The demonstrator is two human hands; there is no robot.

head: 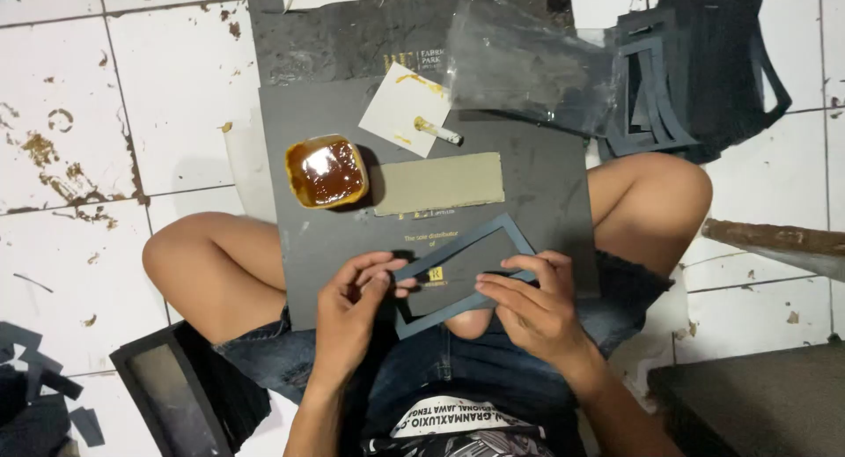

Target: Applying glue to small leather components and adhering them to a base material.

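holding the thin dark blue card frame point(464, 276) over the lap, left hand point(348, 320) and right hand point(537, 312) pinch its edges with closed fingers; light, even pinches should keep it flat.

a: what lies on the dark board point(546, 184) across the lap?
b: a small yellow tub of brown glue point(326, 171), a grey-green card strip point(438, 184) just beside it, and a white paper scrap point(403, 109) with a stained stick point(437, 130) on it.
a: and farther off?
b: a crumpled clear plastic bag point(528, 65), a stack of dark frames point(704, 65) at the upper right, another dark frame point(172, 386) on the white tiled floor point(176, 78) at lower left.
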